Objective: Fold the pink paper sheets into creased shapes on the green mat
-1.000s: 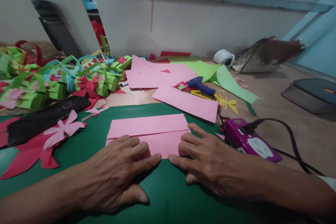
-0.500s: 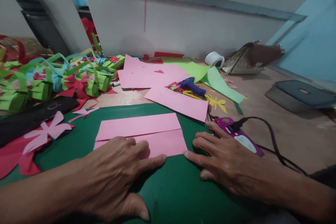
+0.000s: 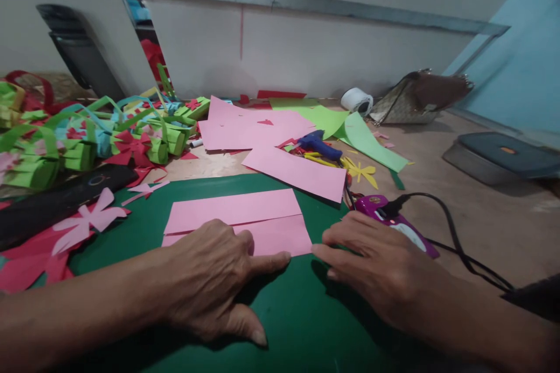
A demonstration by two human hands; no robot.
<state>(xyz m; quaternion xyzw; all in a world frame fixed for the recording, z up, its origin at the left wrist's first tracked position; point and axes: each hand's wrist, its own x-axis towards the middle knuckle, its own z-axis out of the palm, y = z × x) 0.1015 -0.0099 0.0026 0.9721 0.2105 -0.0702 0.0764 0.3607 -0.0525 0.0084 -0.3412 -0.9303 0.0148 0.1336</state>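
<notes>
A pink sheet of paper [image 3: 266, 233], folded over along its length, lies on the green mat [image 3: 297, 315]. My left hand [image 3: 214, 280] rests across the sheet's near left part. Its index finger stretches along the near edge and its thumb is spread out on the mat. At the sheet's near right corner is the index fingertip of my right hand [image 3: 376, 268]. That hand's thumb sits apart below, and its other fingers are loosely bent. Neither hand grasps anything; the paper under my left palm is hidden.
More pink paper [image 3: 258, 128] lies behind the mat, near a blue glue gun [image 3: 317, 143]. A purple power strip [image 3: 371, 205] with a black cable sits right. Green paper baskets [image 3: 74, 154], a black case [image 3: 65, 201] and paper flowers [image 3: 90, 221] crowd the left.
My left hand has slid right along the sheet's near edge. My right hand's fingers have drawn in and bent more, its index still at the corner. The view has shifted slightly.
</notes>
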